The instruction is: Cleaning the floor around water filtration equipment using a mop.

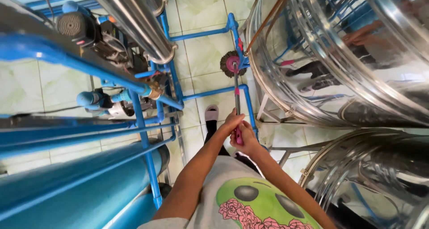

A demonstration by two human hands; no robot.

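Note:
Both my hands grip the thin handle [236, 95] of a mop. My left hand [232, 122] holds it higher up and my right hand [245, 139] holds the pink end just below. The shaft runs away from me to a round dark mop head [230, 64] with a pink hub, resting on the pale green tiled floor [203, 50] beside a blue pipe. My foot in a light sandal [212, 113] stands on the tiles under my hands.
A large shiny steel tank [339, 55] fills the right, with a second steel tank [371, 175] below it. Blue pipes [147, 135], blue cylinders [67, 189], pumps [96, 99] and a steel column [134, 19] crowd the left. A narrow tiled strip runs between them.

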